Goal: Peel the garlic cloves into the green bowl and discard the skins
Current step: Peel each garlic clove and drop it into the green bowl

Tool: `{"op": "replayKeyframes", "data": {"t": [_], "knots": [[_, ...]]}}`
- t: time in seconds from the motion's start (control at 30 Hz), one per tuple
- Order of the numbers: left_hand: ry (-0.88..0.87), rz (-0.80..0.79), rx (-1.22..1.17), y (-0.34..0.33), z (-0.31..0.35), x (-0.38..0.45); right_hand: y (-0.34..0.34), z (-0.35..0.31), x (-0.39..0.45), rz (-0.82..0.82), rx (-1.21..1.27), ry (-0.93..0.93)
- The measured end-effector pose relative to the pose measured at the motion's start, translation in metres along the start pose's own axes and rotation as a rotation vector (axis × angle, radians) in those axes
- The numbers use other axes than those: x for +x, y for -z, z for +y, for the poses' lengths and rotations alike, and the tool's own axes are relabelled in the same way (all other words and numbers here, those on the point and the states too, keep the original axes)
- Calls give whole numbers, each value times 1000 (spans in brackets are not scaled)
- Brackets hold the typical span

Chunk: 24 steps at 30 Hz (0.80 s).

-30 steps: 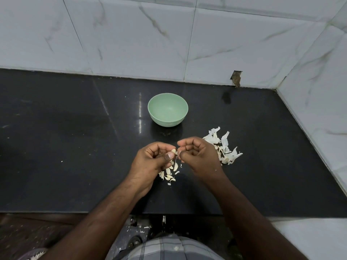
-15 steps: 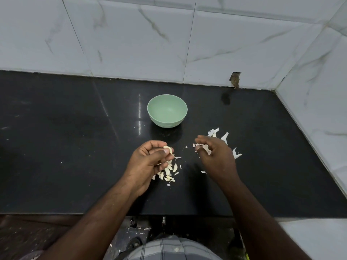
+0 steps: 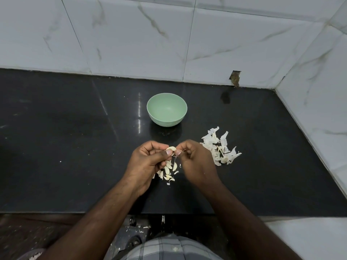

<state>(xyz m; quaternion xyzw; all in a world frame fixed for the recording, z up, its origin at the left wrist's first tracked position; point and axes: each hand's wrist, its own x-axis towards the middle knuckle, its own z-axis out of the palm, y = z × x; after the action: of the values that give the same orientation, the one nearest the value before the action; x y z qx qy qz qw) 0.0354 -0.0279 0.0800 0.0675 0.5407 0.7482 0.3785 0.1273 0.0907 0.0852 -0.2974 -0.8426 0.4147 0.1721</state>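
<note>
At centre frame, above loose cloves (image 3: 169, 170) on the black table (image 3: 75, 147), the left hand (image 3: 148, 162) pinches a pale, curved clove (image 3: 171, 148), its long axis running toward the right hand (image 3: 195, 162), whose fingertips nip its end. Skins (image 3: 219, 147) lie right; the green bowl (image 3: 167, 109), seemingly empty, sits just beyond.

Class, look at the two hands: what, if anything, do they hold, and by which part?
Both hold one garlic clove: the left hand pinches its left end, the right hand pinches its right end.
</note>
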Motion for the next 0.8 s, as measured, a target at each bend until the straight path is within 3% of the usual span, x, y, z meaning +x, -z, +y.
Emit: {"op": "replayKeyframes", "data": {"t": [0.37,0.6,0.8], "knots": [[114,-58,-185,-4,1,-3,7,-10,1,-214,790,-405],[85,-75,-126,-1,-5,0,16,-2,4,-354,879,-510],[45,-45,-34,1,-5,5,16,-1,5,-235,760,-386]]}}
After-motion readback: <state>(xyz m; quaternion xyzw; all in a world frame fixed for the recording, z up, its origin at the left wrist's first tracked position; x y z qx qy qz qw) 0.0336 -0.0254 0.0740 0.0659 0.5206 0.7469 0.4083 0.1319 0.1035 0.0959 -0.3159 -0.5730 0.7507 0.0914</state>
